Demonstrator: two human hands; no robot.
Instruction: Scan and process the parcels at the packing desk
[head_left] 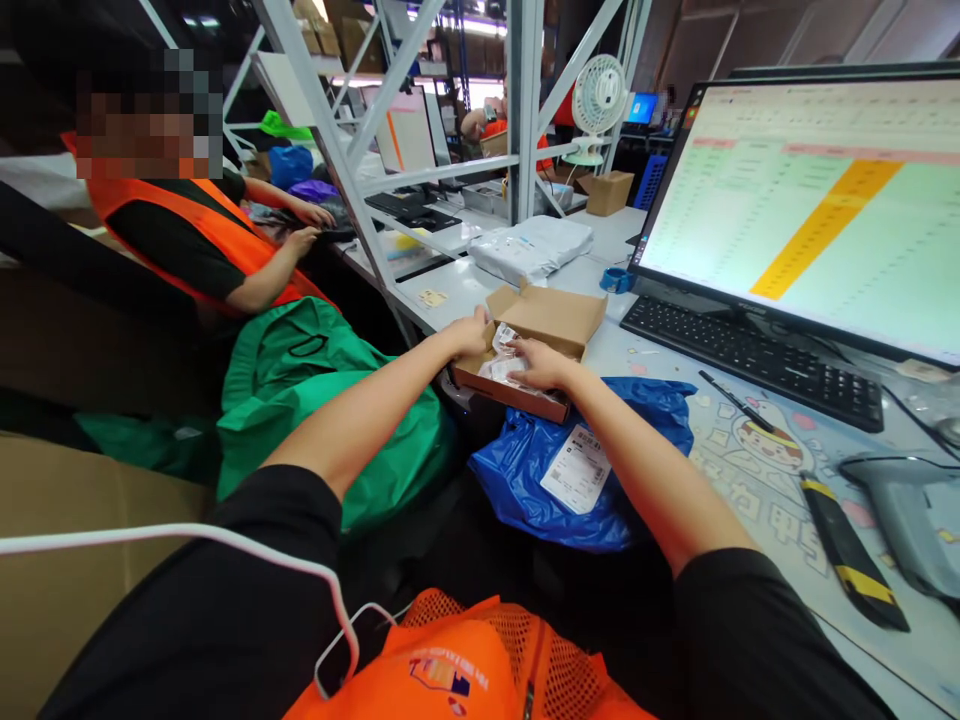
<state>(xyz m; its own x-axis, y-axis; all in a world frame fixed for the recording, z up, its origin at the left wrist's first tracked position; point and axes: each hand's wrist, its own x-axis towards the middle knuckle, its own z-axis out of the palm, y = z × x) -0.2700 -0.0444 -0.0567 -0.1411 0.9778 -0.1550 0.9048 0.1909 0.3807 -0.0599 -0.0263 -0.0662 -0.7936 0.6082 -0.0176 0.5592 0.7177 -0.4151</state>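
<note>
Inside the cardboard box [517, 394] at the surface [459, 288] edge, right grip [541, 363] is on clear-wrapped items [499, 370], clamping unclear; left grip [471, 334] holds the box's left side. Lid [555, 314] open, items still inside. Blue bag [517, 480] nearer the body.

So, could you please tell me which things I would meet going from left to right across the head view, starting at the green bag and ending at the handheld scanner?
Green bag, open cardboard box, black pen, black-and-yellow utility knife, grey handheld scanner.
</note>
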